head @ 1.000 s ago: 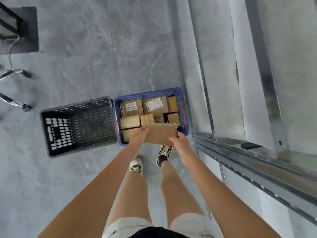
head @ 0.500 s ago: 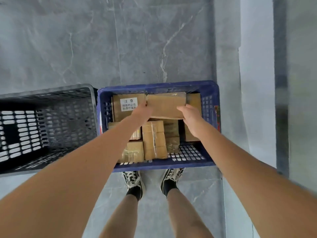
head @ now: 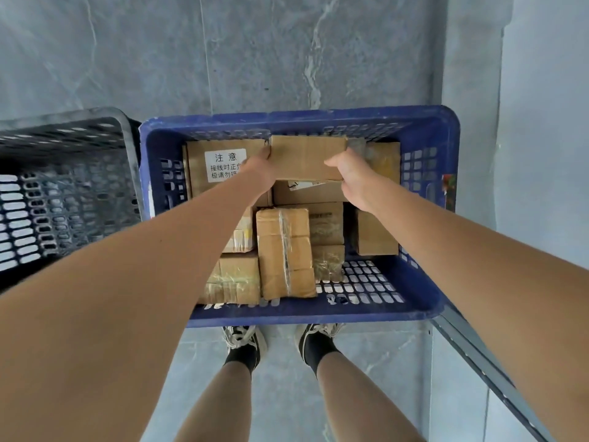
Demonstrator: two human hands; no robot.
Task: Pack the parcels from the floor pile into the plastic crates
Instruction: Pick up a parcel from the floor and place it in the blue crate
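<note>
Holding a flat cardboard parcel by its short ends: left hand closed on the 9 o'clock edge, right hand on the 3 o'clock edge. Parcel sits at 12 o'clock inside the blue crate, above the packed boxes. Judged light and stiff (thin board, edges may crush); end grip suits it. Whether it rests on the stack is unclear. Grey crate at 9 o'clock is cropped; floor pile out of view.
</note>
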